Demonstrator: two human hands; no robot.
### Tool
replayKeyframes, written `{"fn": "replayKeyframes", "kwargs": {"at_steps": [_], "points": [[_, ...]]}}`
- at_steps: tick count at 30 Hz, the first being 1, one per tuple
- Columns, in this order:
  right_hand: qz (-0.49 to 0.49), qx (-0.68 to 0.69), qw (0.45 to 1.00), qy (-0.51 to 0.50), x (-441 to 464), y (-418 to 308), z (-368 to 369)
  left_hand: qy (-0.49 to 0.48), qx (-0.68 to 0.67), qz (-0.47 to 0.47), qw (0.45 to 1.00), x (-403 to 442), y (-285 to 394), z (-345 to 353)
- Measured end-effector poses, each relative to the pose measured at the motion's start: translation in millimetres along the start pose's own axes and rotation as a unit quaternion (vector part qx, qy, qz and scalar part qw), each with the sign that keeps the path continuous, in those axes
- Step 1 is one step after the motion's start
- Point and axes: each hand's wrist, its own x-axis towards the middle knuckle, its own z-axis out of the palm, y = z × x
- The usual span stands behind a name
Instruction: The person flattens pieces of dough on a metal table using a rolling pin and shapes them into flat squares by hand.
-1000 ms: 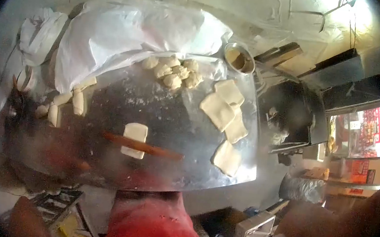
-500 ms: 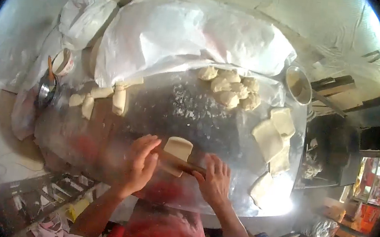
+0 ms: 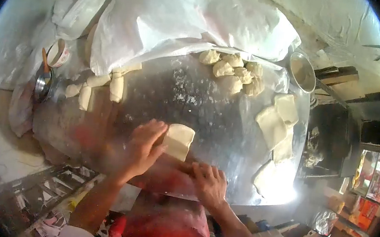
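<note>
A rolling pin (image 3: 178, 164) lies crosswise at the near end of a flat rectangle of dough (image 3: 179, 140) on the metal table (image 3: 155, 92). My left hand (image 3: 146, 147) is at the pin's left end, fingers curled over it beside the dough. At the pin's right end my right hand (image 3: 208, 183) has its fingers closed on the wood. Flattened dough sheets (image 3: 271, 127) overlap at the right edge. Several rough dough lumps (image 3: 230, 83) sit at the back, and rolled dough pieces (image 3: 116, 87) lie at the back left.
A white plastic sheet (image 3: 186, 21) covers a bulky pile behind the table. A metal bowl (image 3: 302, 72) stands at the back right. At the left are a small cup (image 3: 58, 53) and a metal pot (image 3: 43, 85). A rack (image 3: 43, 195) stands below left.
Both hands, out of view of the table a second ago, came onto the pin. Since then the pin has moved toward me, uncovering more of the dough. The camera view has shifted.
</note>
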Motion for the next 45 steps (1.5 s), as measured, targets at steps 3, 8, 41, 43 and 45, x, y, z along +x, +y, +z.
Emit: {"fn": "replayKeyframes", "kwargs": {"at_steps": [3, 8, 41, 43, 45], "points": [[-0.06, -0.003, 0.998, 0.028, 6.7, -4.8, 5.6, 0.039, 0.062, -0.028, 0.997, 1.0, -5.2, -2.8], [0.041, -0.063, 0.988, 0.136, 132.7, 31.3, -2.4, 0.073, 0.163, -0.053, 0.982, 86.1, -54.2, 23.1], [-0.023, 0.015, 0.993, 0.115, -56.4, 24.7, 44.5, 0.032, -0.439, -0.358, 0.823, -22.8, -7.7, 12.3], [-0.012, 0.01, 0.994, 0.104, -57.8, 22.1, 43.6, 0.029, -0.455, -0.385, 0.802, -37.6, -26.9, 20.9], [0.015, 0.02, 0.996, 0.089, -55.1, 16.2, 37.0, 0.119, -0.449, -0.362, 0.808, -43.6, -29.3, 19.6]]}}
